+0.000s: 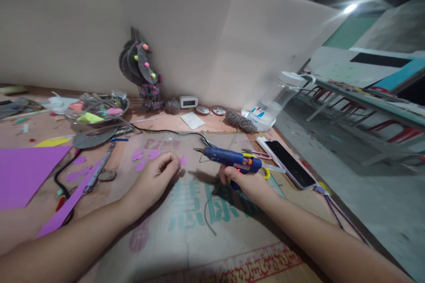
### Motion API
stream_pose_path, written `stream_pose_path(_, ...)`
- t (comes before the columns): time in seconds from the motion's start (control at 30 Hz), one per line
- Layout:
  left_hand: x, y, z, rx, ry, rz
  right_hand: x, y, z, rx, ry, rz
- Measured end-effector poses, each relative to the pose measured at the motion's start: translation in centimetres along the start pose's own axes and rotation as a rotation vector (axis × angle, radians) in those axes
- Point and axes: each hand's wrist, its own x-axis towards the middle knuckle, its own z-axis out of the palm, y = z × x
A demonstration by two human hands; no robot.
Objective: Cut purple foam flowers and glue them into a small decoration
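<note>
My right hand [247,182] is wrapped round the handle of a blue glue gun [229,157], whose nozzle points left and whose glue stick sticks out at the back. A small red light shows on the gun. To the left, my left hand [156,179] is closed with thumb and fingertips together; what it pinches, if anything, is too small to name. Purple paper petals [138,154] lie just beyond it on the printed cardboard [159,247]. A thin grey yarn strand [208,219] hangs or lies below the gun.
Purple sheets [29,174], a pen [99,170] and a metal bowl of supplies [96,110] are at left. Behind stand a grey crescent decoration [141,64], a small clock [188,101] and grey yarn [241,121]. A phone [290,163] and plastic jug [282,95] are at right.
</note>
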Motion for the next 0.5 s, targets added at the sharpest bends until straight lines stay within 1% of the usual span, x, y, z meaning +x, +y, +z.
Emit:
stream_pose_path(0.07,0.0,-0.1,0.0,-0.03,-0.015,-0.002,0.1,0.3,-0.2,-0.062,0.018,0.013)
stream_pose_path(0.13,0.1,-0.1,0.1,-0.055,-0.015,-0.007,0.2,0.3,-0.4,-0.085,0.006,0.022)
stream_pose_path(0.27,0.3,0.3,0.1,-0.075,-0.005,-0.028,0.2,-0.2,-0.5,-0.034,-0.128,0.023)
stream_pose_path(0.33,0.4,0.4,0.1,-0.067,-0.011,-0.026,0.2,-0.5,-0.4,-0.052,-0.167,0.027)
stream_pose_path(0.43,0.5,0.6,0.1,-0.062,-0.022,-0.017,0.0,-0.8,-0.1,-0.146,-0.148,0.043)
stream_pose_path(0.5,0.5,0.5,0.0,-0.055,-0.021,-0.014,-0.2,-1.0,0.1,-0.182,-0.103,0.052)
